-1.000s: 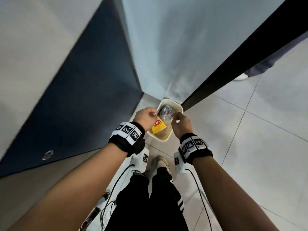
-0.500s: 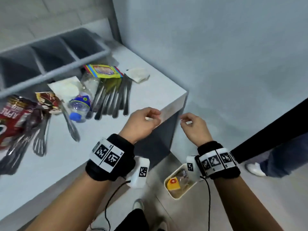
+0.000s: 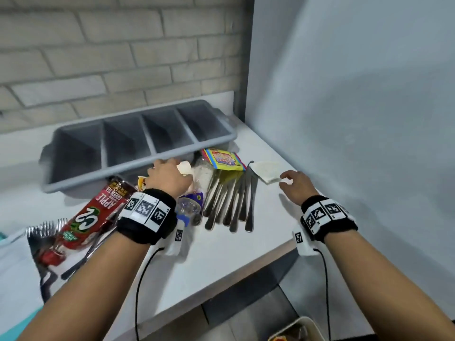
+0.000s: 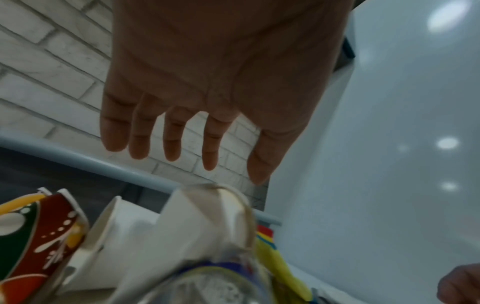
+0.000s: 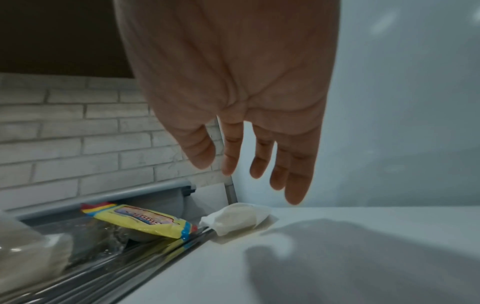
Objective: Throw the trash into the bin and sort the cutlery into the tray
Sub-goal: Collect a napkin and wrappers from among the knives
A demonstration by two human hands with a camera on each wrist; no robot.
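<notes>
A grey four-compartment cutlery tray (image 3: 138,143) stands at the back of the white counter (image 3: 221,254). In front of it lie a row of metal cutlery (image 3: 231,203), a yellow snack wrapper (image 3: 224,159), a clear plastic bottle (image 3: 194,200), a white crumpled napkin (image 3: 267,172) and a red apple-tea packet (image 3: 98,217). My left hand (image 3: 170,177) hovers open over the bottle and white paper cups (image 4: 124,230), fingers (image 4: 171,144) straight, holding nothing. My right hand (image 3: 295,183) is open just short of the napkin (image 5: 239,218), empty. The bin (image 3: 302,331) sits on the floor at lower right.
A brick wall runs behind the tray and a pale grey wall (image 3: 357,119) closes off the counter's right side. More forks (image 3: 46,227) and a foil packet lie at the counter's left. The counter's front edge runs diagonally below my wrists.
A second ago both hands were over the floor bin with trash. They have since risen empty to the counter, the left moving over the bottle and the right toward the napkin.
</notes>
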